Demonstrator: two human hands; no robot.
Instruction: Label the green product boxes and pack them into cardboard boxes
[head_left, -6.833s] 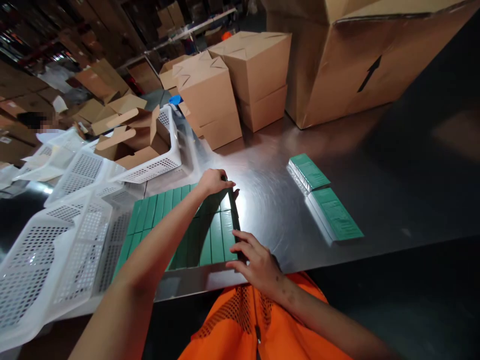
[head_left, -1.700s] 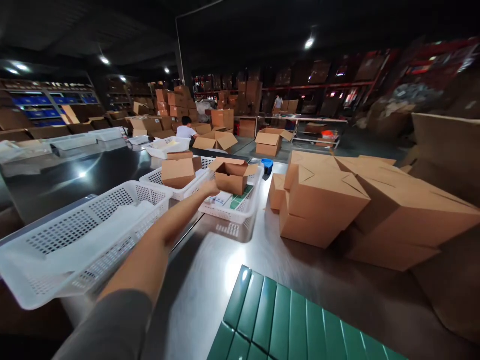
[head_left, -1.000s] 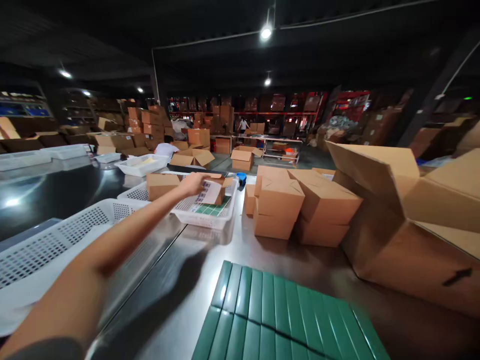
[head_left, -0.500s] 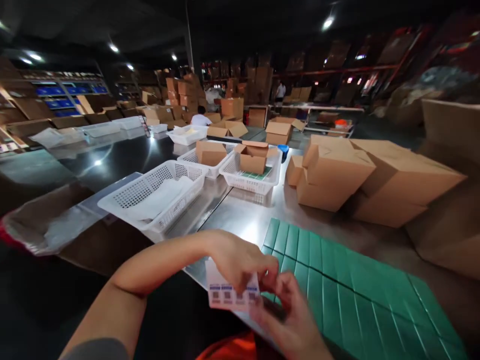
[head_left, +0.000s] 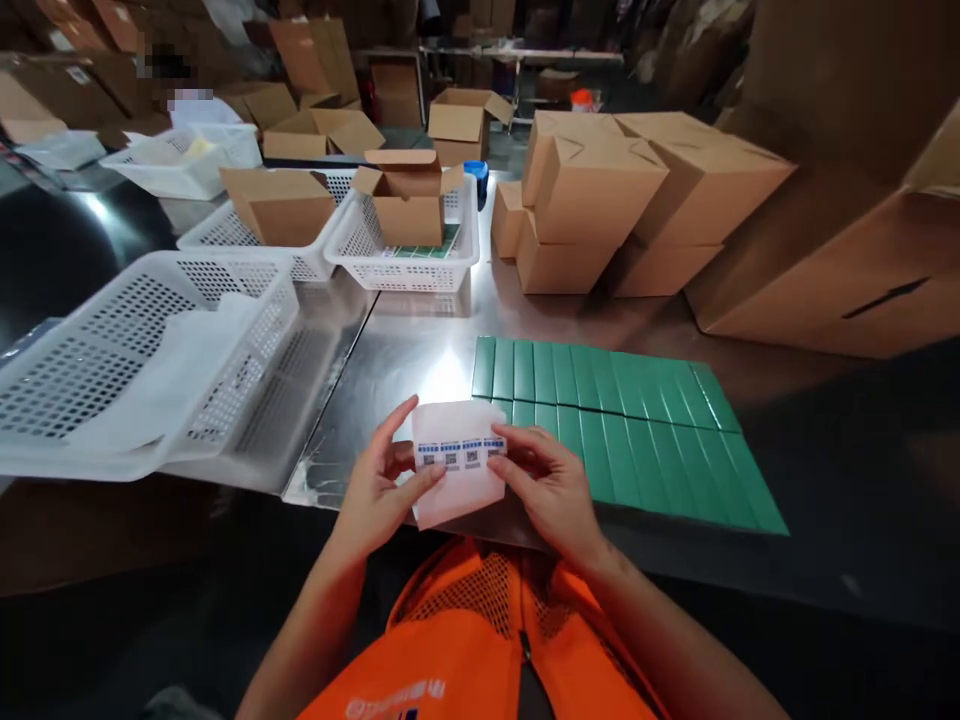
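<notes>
Between my hands, above the table's front edge, is a white sheet of stickers (head_left: 459, 492) with a row of several labels printed in blue with square codes. My left hand (head_left: 382, 485) grips its left side, thumb on the front and fingers behind. On the right, my right hand (head_left: 551, 485) pinches the sheet's edge near the last label between thumb and forefinger. Just beyond my right hand, green boxes (head_left: 615, 410) lie packed in two rows on the metal table (head_left: 405, 345).
White perforated baskets (head_left: 281, 300) stand at the left and back, one with white sheets, others with open cartons (head_left: 412, 215). Brown cardboard boxes (head_left: 585, 190) are stacked at the back right, beside a big carton (head_left: 847, 260). A person (head_left: 199, 105) is at the far left.
My left hand has moved from over the sheet to its left edge, and the sheet now faces me squarely. The view has tilted down and turned, showing the orange vest.
</notes>
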